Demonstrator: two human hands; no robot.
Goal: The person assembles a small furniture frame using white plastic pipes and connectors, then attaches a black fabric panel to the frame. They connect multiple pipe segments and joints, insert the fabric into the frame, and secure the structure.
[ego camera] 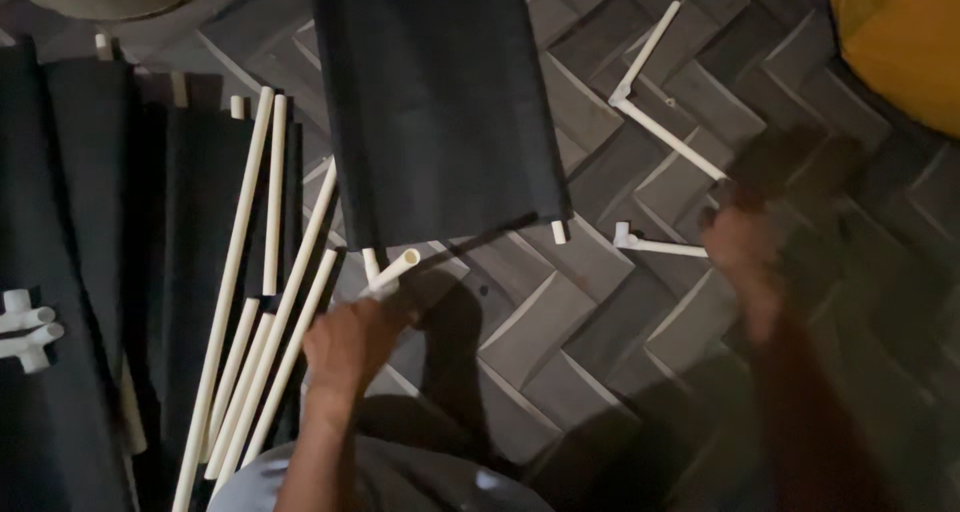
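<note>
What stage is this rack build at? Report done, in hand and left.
Done: one black fabric panel already has tubes through its lower edge. In hand: the left hand grips a short cream tube; the blurred right hand is at the elbow-jointed tubes. Left: loose tubes, white connectors, other panels.

1. The left hand (350, 342) sits low and left of centre, its fingers curled shut into a fist-like grip, knuckles turned up toward the camera.
2. The left forearm runs straight down from that wrist to the bottom edge, bare.
3. The right hand (742, 257) is raised on the right side, blurred, so its fingers cannot be read.
4. The right forearm slants down and rightward, also smeared.
</note>
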